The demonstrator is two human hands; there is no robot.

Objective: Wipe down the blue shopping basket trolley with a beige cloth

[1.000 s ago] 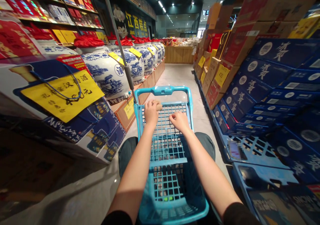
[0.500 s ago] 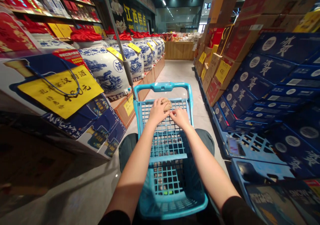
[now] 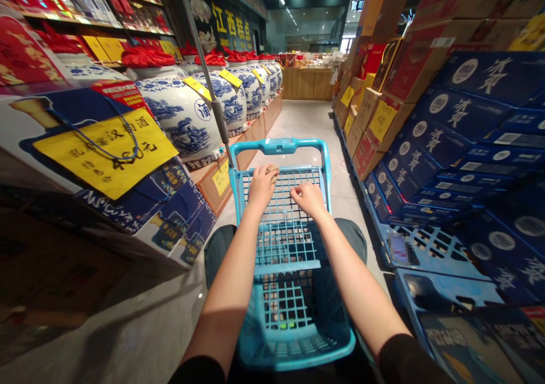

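yellow 450元 card [image 3: 104,145], probably, beside cart [image 3: 279,146]

Here we go, both bare forearms reaching straight out ahead, the left forearm [image 3: 225,293] and right forearm [image 3: 355,282] running up from black sleeves [image 3: 409,358]! The left hand [image 3: 263,186] sits a touch farther forward, palm down, its fingers [image 3: 269,174] curled over. The right hand [image 3: 309,198] is lower and nearer, knuckles up, wrist angled inward. The two hands are close, but they're not touching!
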